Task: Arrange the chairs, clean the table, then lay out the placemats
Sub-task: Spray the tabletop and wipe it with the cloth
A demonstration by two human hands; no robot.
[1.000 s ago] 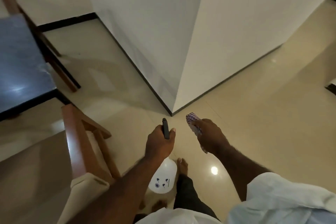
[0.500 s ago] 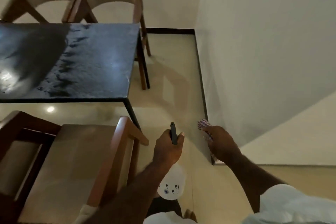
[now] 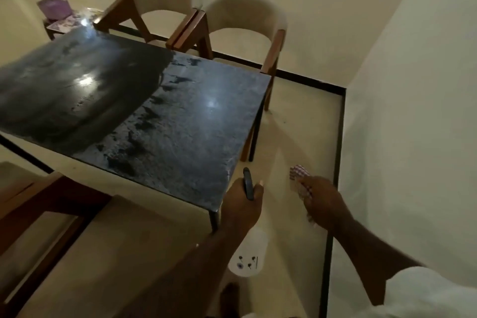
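Observation:
A black stone-topped table [image 3: 165, 121] fills the middle, its right half speckled with spray droplets and its left half smeared. My left hand [image 3: 241, 205] grips a white spray bottle [image 3: 247, 258] by its dark trigger head, just off the table's near right corner. My right hand [image 3: 322, 204] holds a checked cloth [image 3: 298, 175] to the right of it, above the floor. Two cream-backed wooden chairs [image 3: 242, 18] stand side by side at the far edge. A third chair [image 3: 85, 248] is tucked at the near side, lower left.
A white wall [image 3: 413, 137] with a black skirting strip runs close along the right. A narrow strip of beige floor [image 3: 296, 124] separates it from the table. A side table with a purple basket [image 3: 55, 6] stands at the far left.
My view has swung left and up from the wall corner onto the table. Both hands keep their grips, now near the table's corner.

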